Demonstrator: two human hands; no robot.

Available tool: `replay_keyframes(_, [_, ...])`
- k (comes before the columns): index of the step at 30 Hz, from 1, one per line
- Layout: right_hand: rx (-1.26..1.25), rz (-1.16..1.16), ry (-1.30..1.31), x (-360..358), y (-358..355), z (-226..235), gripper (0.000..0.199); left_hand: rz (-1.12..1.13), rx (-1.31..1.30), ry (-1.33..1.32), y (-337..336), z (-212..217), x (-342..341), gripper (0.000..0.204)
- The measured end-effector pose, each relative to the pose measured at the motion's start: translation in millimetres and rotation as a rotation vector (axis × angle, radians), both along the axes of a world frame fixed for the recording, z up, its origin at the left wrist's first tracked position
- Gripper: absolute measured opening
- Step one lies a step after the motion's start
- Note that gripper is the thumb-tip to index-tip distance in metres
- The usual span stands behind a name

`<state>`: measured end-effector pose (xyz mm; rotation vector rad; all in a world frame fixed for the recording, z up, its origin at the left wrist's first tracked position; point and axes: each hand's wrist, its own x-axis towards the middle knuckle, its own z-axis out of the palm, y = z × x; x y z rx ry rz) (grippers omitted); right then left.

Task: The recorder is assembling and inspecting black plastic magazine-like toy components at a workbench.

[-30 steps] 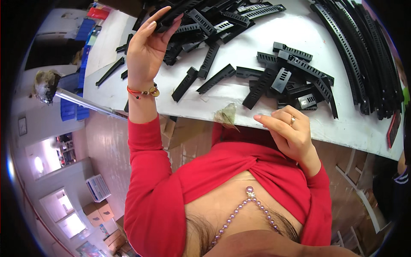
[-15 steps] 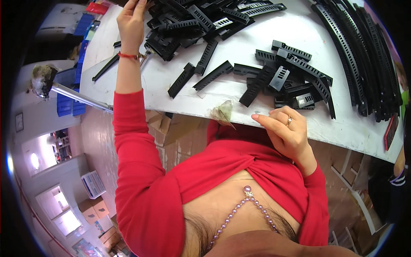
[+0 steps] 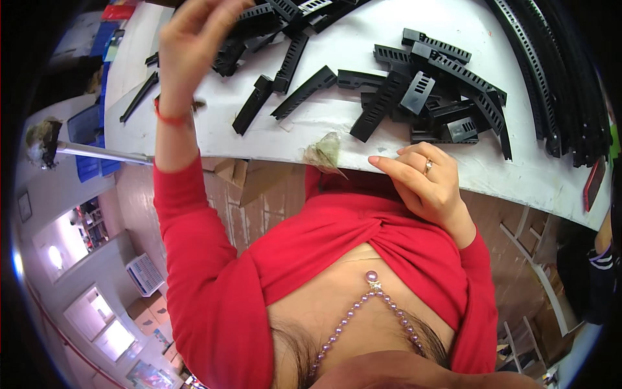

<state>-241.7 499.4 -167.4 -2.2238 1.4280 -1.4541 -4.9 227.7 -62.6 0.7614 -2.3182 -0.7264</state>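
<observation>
your left hand [image 3: 194,39] is lifted above the white worktop [image 3: 363,139], fingers loosely spread and holding nothing, just beside the scattered black slotted plastic strips [image 3: 295,58]. your right hand [image 3: 424,185] rests at the worktop's near edge, fingers loosely curled and holding nothing, near a crumpled clear wrapper [image 3: 324,152].

The left hand [image 3: 188,45] hangs raised over black slotted plastic strips [image 3: 304,91] scattered on the white desk [image 3: 363,129], fingers loosely curled. The right hand [image 3: 424,185] rests at the desk's near edge, empty.
</observation>
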Motion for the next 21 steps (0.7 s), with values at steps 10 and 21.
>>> replay_keyframes(10, [-0.029,0.017,0.047,3.9,-0.7,0.7,0.040,-0.042,-0.361,-0.341,89.1,-48.6,-29.9,0.042])
replay_keyframes(21, [-0.028,-0.013,0.045,3.4,5.6,-0.1,0.047,0.008,0.082,0.213,64.0,-15.2,-11.1,0.046])
